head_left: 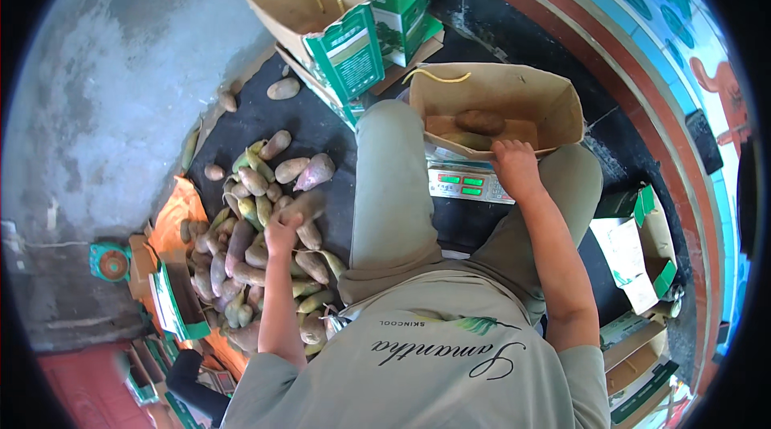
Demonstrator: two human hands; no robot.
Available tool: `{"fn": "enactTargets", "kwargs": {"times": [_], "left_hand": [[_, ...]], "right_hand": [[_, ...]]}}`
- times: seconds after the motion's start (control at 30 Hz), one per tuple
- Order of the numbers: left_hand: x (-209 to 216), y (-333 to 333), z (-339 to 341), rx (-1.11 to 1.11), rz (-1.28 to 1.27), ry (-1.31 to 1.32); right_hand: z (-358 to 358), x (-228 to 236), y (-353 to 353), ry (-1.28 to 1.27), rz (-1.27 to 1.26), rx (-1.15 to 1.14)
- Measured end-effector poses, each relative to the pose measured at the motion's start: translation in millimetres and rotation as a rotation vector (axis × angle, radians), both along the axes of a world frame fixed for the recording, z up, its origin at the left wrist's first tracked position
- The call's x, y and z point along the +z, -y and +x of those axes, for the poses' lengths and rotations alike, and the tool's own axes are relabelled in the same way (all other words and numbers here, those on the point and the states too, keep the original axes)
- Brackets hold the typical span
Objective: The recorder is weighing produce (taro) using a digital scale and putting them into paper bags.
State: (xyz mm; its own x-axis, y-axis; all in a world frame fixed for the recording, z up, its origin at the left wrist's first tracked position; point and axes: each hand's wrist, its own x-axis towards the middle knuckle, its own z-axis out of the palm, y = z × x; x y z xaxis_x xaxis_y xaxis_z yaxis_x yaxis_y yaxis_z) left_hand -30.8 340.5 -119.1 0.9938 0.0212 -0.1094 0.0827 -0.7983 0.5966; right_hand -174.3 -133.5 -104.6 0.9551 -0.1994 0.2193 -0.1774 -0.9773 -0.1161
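My left hand (pixel 283 234) is closed around a brownish sweet potato-like tuber (pixel 308 206), blurred by motion, above the heap on my left. That heap of tubers (pixel 239 247) mixes brown, purple and greenish long shapes. On the right, the fingers of my right hand (pixel 516 169) hook over the near rim of an open brown paper bag (pixel 550 112) with a yellow cord handle. Inside this bag lie a brown tuber (pixel 479 121) and a greenish one (pixel 466 140). Under the bag is a digital scale (pixel 459 185) with lit green displays, between my knees.
Open green-and-brown paper bags (pixel 345 55) stand at the far side. An orange sheet (pixel 181 208) borders the heap, with a carton (pixel 178 300) beside it. More cartons (pixel 642 361) lie at the right. A few loose tubers (pixel 283 89) rest on the dark mat.
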Motion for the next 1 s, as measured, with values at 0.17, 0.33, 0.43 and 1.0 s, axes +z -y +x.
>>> {"fn": "enactTargets", "kwargs": {"times": [0.17, 0.33, 0.43, 1.0], "left_hand": [[108.9, 82.0, 30.8, -0.102, -0.282, 0.276], [170.9, 177.9, 32.3, -0.362, -0.565, 0.217], [169.1, 234.1, 32.3, -0.518, -0.589, 0.131], [114.1, 331.2, 9.0, -0.703, -0.712, 0.04]], "right_hand": [[1.4, 2.0, -2.2, -0.011, 0.015, 0.004], [-1.1, -0.6, -0.7, -0.007, 0.029, 0.005], [-2.6, -0.7, 0.5, 0.003, 0.038, 0.012], [-4.3, -6.4, 4.2, 0.097, 0.055, 0.046]]}}
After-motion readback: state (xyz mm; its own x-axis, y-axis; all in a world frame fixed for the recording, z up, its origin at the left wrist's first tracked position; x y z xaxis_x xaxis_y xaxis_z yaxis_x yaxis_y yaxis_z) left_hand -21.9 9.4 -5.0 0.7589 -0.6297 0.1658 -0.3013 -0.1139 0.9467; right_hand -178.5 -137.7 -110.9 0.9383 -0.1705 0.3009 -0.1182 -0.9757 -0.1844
